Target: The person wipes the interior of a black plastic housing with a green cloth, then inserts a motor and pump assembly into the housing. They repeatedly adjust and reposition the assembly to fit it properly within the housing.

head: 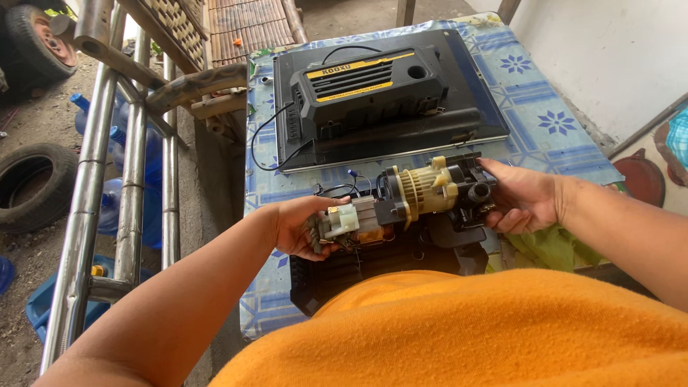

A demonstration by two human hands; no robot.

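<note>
The left hand and right hand each clasp 1 end of the motor-pump unit above the open black base. Its loose wires could likely snag on that base.

One motor-and-pump assembly, held by two hands, left and right. One black-and-yellow machine housing on one flat dark panel. Two tyres on the ground, and at least three blue water jugs.

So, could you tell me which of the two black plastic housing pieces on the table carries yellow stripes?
The far black vented cover, lying on the flat black panel; the near black shell beneath the hand-held motor shows none.
</note>
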